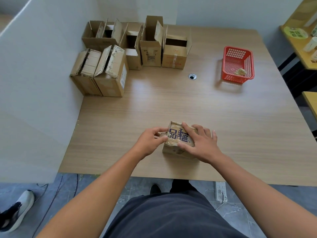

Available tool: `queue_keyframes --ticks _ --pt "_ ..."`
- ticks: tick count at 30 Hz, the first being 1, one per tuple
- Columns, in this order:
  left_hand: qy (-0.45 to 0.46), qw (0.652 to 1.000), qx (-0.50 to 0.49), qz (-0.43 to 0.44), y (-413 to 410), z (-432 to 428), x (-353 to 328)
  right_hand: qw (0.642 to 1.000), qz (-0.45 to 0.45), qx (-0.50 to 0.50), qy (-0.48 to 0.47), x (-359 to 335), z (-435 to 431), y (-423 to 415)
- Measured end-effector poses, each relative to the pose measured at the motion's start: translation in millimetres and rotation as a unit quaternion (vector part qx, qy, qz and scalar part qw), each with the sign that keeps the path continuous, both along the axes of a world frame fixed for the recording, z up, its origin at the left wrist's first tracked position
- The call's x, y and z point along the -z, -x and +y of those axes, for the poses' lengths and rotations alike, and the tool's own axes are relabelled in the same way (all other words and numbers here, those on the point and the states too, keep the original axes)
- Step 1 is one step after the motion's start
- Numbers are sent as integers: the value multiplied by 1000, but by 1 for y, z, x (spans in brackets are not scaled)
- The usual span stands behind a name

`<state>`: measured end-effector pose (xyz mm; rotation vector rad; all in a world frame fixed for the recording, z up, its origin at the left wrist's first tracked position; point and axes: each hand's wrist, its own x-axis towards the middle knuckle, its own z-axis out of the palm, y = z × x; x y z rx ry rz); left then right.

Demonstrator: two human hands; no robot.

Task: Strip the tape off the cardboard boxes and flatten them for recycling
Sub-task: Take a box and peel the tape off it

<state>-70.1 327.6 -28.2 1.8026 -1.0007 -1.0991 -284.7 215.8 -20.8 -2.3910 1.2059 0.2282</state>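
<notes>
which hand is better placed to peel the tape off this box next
Left. The left hand pinches the left edge of the small brown purple-printed cardboard box; the right hand lies flat on top, steadying it.

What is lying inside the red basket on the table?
A crumpled pale wad, probably tape, lies in the near corner of the basket. What is under the wad cannot be seen.

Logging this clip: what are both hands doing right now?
Left hand: pinching the left edge of the small taped box.
Right hand: open, fingers spread flat on the box top.
</notes>
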Motion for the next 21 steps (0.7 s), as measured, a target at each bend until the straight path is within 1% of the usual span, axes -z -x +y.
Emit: queue_keyframes --ticks 2,4,6,8,11,14,19,21 --pt "-9 999 -33 26 1 -1 1 1000 4 -9 11 -1 0 0" --pt "-7 994 -84 74 5 -1 3 1000 8 -12 23 0 2 -1" --pt "-2 988 -123 88 9 -2 3 1000 14 -8 24 2 5 -1" --pt "4 992 -122 40 10 -4 4 1000 15 -1 21 4 4 0" --pt "28 993 -91 -76 16 -1 6 1000 9 -1 18 2 -1 0" --pt "80 988 -98 -92 28 8 13 1000 11 -4 14 1 -3 -1" --pt "146 976 -66 -147 26 12 17 1000 11 -3 10 2 -3 0" --pt "155 977 -49 -138 27 15 18 1000 13 -9 10 1 -3 0"
